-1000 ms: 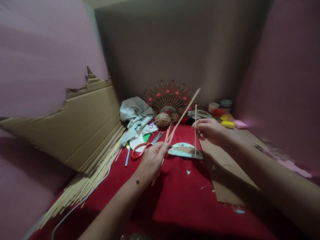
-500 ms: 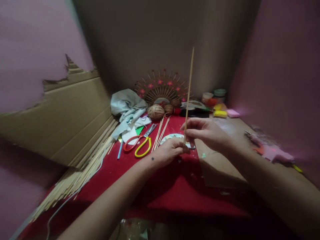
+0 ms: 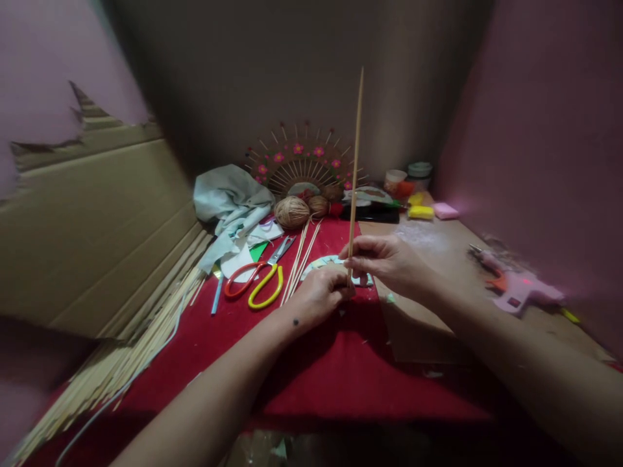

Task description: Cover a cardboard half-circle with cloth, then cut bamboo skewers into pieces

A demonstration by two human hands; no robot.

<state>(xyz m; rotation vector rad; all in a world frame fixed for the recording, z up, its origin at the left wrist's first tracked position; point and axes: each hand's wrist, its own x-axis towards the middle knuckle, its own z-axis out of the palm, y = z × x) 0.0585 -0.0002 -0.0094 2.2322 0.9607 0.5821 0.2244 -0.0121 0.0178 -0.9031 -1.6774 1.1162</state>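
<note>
A long thin bamboo stick point(image 3: 355, 149) stands upright over the red cloth point(image 3: 321, 370). My right hand point(image 3: 389, 259) pinches it near its lower end. My left hand point(image 3: 318, 297) is closed at the stick's bottom tip, pressing down beside a pale blue half-round card piece point(image 3: 318, 264) that lies flat on the cloth and is partly hidden by both hands. A few loose sticks point(image 3: 299, 259) lie just left of my hands.
Orange and yellow scissors point(image 3: 253, 282) lie left of my hands. Behind are twine balls point(image 3: 292, 211), a fan-shaped stick ornament with pink flowers point(image 3: 302, 162), a crumpled cloth point(image 3: 228, 201), jars point(image 3: 409, 178). Cardboard point(image 3: 92, 220) and a stick pile point(image 3: 111, 363) at left, a pink glue gun point(image 3: 518, 288) at right.
The slanted stick from my left hand now stands upright, held by both hands. The short stick my right hand held is gone. The view shifted left, showing the glue gun.
</note>
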